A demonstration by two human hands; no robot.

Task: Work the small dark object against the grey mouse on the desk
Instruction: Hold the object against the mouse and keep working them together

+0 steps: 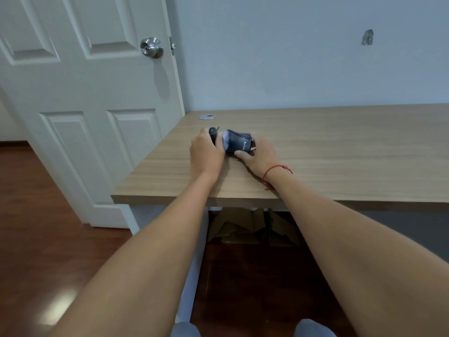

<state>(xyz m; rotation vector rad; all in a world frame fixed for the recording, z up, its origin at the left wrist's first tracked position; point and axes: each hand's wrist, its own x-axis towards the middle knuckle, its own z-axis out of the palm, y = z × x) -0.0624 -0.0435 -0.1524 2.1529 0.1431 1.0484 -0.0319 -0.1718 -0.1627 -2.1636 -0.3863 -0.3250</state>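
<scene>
A grey mouse (237, 142) with pale lettering on its side lies tilted on the wooden desk (340, 152) near the left end. My right hand (260, 155) grips it from the right, fingers wrapped around its far side. My left hand (206, 152) holds a small dark object (213, 133) with a rounded top, pressed close to the mouse's left end. Whether the object's tip touches the mouse is hidden by my fingers. A red string bracelet (275, 170) circles my right wrist.
A round metal grommet (207, 116) sits at the desk's back left corner. A white door (85, 93) with a steel knob (151, 47) stands left of the desk. Cardboard (252, 227) lies under the desk on the wooden floor. The wall runs behind.
</scene>
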